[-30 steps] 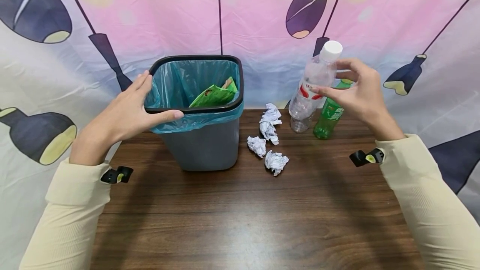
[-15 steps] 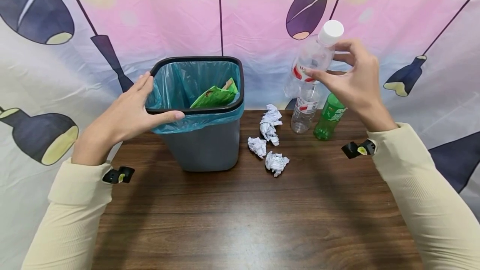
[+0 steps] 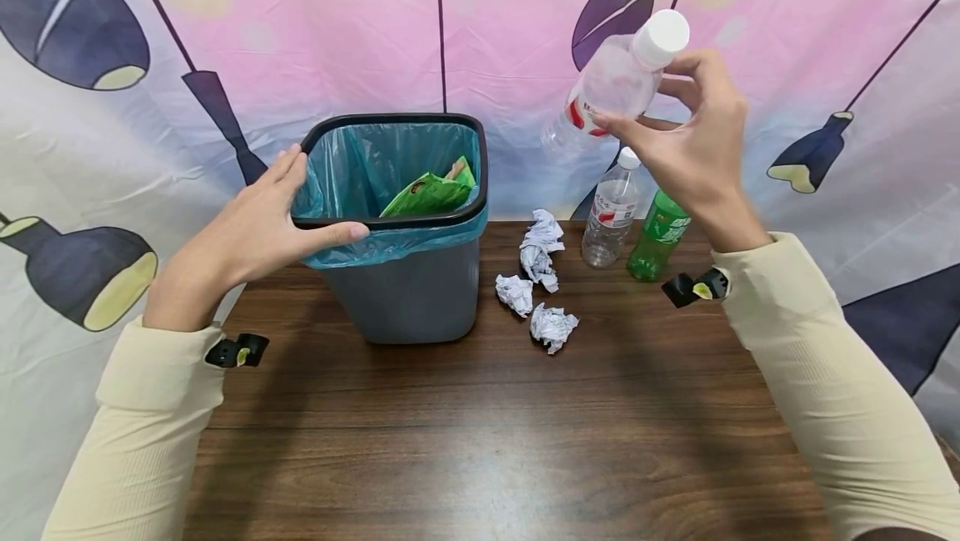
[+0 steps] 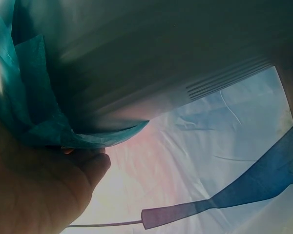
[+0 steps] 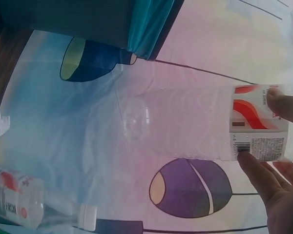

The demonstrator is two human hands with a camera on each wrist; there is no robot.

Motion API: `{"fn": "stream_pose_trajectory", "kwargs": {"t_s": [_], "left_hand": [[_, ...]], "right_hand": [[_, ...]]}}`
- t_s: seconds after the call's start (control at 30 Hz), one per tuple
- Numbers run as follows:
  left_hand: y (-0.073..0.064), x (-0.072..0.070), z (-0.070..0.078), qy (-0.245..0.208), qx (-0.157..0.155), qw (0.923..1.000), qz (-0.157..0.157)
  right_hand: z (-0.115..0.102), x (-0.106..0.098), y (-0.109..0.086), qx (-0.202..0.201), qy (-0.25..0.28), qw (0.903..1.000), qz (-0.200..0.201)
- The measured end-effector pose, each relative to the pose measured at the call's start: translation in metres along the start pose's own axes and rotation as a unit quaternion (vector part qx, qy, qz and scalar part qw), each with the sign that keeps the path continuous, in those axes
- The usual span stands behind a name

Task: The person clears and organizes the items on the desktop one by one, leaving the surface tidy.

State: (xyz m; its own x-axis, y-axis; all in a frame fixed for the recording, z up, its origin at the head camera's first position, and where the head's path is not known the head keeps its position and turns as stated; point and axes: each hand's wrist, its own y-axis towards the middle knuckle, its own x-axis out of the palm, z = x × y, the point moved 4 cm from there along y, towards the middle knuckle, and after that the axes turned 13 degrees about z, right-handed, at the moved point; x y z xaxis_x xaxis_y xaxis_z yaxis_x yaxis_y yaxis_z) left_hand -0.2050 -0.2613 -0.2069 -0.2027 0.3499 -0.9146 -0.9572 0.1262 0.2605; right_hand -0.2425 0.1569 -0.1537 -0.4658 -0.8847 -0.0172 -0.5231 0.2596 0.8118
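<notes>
1. Backdrop (image 3: 337, 32): a printed fabric sheet stands directly behind the work. Judged advice: move the load on the near side of it, without brushing the cloth.

2. Wooden tabletop (image 3: 480, 441): it supports the rubbish bin (image 3: 408, 299), grey and upright, on the wearer's left. The blue bin liner (image 3: 352, 157) is folded over the black rim (image 3: 420, 218).

3. Held bottle (image 3: 615, 78): clear plastic, no liquid visible. It hangs in the air to the right of the bin, tilted, cap end high and base pointing down toward the bin side, apart from the rim. Its wall probably dents easily; apply only enough pressure to prevent slipping.

4. Left hand (image 3: 236, 228): spread wide across the bin's near left corner, fingers extended along one side and thumb along the front. Apply light, steady pressure here; a pull could drag the liner.

5. Right hand (image 3: 701, 141): holding the bottle between thumb and fingers at the label (image 3: 585, 116). Turn from the wrist to control the tilt.

6. Standing clear bottle (image 3: 611, 216) and green bottle (image 3: 658, 241): both upright on the table, below the load. Provide clearance; a low swing could topple them.

7. Green packet (image 3: 431, 191): inside the bin.

8. Crumpled papers (image 3: 553, 328): beside the bin, on the table.

9. White cap (image 3: 662, 38): seated on the held bottle.
</notes>
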Motion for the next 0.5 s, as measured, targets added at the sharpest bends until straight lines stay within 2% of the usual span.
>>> {"fn": "stream_pose_trajectory", "kwargs": {"t_s": [0.27, 0.5], "left_hand": [[-0.001, -0.001, 0.001, -0.001, 0.001, 1.0, 0.001], [-0.001, 0.0, 0.001, -0.001, -0.002, 1.0, 0.001]], "right_hand": [[-0.01, 0.009, 0.0, 0.017, 0.047, 0.9982, 0.031], [-0.009, 0.018, 0.001, -0.024, 0.123, 0.991, 0.046]]}}
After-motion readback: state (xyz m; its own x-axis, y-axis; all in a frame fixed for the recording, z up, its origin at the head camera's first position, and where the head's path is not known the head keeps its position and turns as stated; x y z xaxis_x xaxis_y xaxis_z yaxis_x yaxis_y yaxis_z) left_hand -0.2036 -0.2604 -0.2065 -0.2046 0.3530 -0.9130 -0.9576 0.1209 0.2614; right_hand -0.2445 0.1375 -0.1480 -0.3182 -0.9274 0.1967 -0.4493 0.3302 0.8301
